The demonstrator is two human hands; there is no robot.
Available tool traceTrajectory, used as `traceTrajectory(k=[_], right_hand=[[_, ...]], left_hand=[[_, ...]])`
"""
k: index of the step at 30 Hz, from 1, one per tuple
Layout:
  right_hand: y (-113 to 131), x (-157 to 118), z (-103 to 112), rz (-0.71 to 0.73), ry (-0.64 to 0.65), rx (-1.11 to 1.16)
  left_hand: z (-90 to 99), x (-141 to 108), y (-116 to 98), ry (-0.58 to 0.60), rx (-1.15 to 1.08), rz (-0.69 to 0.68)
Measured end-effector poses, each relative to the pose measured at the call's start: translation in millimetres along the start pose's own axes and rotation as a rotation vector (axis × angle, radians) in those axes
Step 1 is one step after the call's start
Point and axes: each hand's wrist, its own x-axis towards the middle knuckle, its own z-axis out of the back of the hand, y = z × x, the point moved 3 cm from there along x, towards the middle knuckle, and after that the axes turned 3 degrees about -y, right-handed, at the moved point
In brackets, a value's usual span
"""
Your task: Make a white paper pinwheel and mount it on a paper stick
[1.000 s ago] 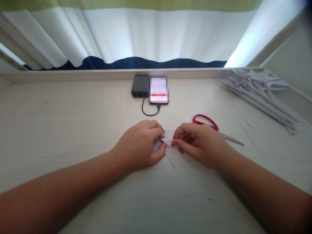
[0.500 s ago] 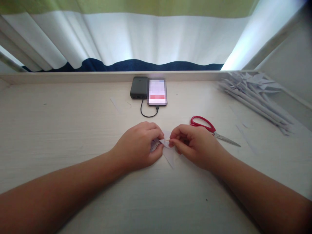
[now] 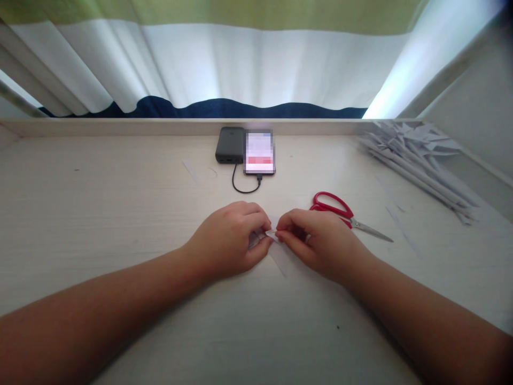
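Folded white paper (image 3: 271,233) is between my two hands just over the table, its small pointed end showing at the fingertips. My left hand (image 3: 230,235) is closed round it, with more of the paper inside the curled fingers. From the right, my right hand (image 3: 320,238) pinches at the paper's tip with thumb and forefinger. Whether a thin stick is also in that pinch cannot be made out. A strip of white paper (image 3: 279,260) lies beneath the hands. Red-handled scissors (image 3: 334,203) lie just behind my right hand, partly covered by it, blades towards the right.
A black power bank (image 3: 230,144) and a phone (image 3: 259,152), joined by a short cable (image 3: 245,191), lie near the back ledge. A heap of rolled and folded paper (image 3: 417,155) fills the back right. Paper scraps (image 3: 191,170) dot the table. A curtain (image 3: 256,64) hangs behind.
My right fingertips have moved slightly left, onto the paper's tip. A thin tan stick that showed between them and the paper is now hidden. The left hand has barely moved.
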Motion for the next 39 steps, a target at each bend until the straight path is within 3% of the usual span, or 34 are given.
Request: traceTrajectory(k=[10, 24, 33, 39], right_hand=[[2, 4, 0, 0.138, -0.002, 0.047], [-6, 4, 4, 0.105, -0.037, 0.229], [-6, 0, 4, 0.029, 0.042, 0.257], [-6, -1, 11, 0.031, -0.129, 0.237]], left_hand=[[2.9, -2, -5, 0.032, -0.05, -0.035], [4.4, -1, -1, -0.031, -0.143, -0.016], [9.7, 1, 6, -0.104, -0.089, 0.025], [22.4, 3, 12, -0.168, -0.001, 0.142]])
